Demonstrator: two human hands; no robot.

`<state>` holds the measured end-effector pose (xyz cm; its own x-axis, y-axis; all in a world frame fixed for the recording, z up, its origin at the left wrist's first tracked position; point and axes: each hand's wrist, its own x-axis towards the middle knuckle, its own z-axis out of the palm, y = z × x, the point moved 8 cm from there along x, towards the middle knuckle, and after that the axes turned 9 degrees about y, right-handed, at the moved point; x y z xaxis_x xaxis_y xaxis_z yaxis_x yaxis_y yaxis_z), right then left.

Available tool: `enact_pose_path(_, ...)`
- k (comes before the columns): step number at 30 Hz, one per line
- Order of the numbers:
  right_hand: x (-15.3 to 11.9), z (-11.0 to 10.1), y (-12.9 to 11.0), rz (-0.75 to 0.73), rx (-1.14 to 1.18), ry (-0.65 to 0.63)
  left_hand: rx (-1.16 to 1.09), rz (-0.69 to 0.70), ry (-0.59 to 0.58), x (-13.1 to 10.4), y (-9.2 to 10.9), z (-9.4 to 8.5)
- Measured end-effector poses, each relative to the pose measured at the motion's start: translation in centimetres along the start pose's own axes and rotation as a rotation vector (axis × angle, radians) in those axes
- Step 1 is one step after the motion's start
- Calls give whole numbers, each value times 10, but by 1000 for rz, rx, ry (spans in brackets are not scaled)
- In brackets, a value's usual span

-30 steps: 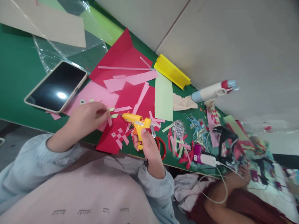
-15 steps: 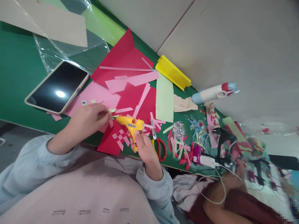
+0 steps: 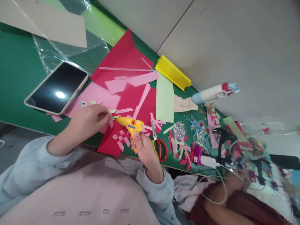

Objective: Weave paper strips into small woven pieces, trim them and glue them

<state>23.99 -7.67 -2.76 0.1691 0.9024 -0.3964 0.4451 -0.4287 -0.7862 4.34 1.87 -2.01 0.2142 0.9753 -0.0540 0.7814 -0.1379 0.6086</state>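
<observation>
My right hand [image 3: 145, 149] is wrapped round the grip of a yellow hot glue gun [image 3: 127, 122], a clear glue stick [image 3: 147, 127] poking from its back end. The gun's nozzle points left, right by the fingertips of my left hand [image 3: 90, 118]. Those fingers pinch small paper strips [image 3: 111, 120], pink and pale green, close to the nozzle tip. Below the gun, a woven pink and red checkered paper piece [image 3: 120, 137] lies on red paper [image 3: 109, 146]. Scissors [image 3: 159, 147] with red and yellow handles rest just right of my right hand.
A phone [image 3: 57, 87] lies left on the green table [image 3: 14, 72]. Toward the wall are a yellow plastic holder [image 3: 173, 72] and a white bottle [image 3: 208, 93]. Paper strips [image 3: 180, 147], a purple plug adapter [image 3: 198, 154] and cables lie right, beside another person's arm [image 3: 222, 190].
My hands and the glue gun stay almost still at the paper strips. At the right, the other person's hand has moved slightly.
</observation>
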Motion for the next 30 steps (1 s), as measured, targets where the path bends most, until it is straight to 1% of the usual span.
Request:
enact_pose_path(12,-5,-2,-10,-67,-85,32,-1,7,13,0,0,-1)
enact_pose_path(19,-7,-4,-13,-98,-155,44,-2,-1,33,0,-4,1)
enact_pose_path(26,-8,-5,-13,-94,-127,50,-8,1,29,0,-3,1)
enact_pose_path(30,-7,-2,-11,-89,-103,31,-13,9,35,0,-2,0)
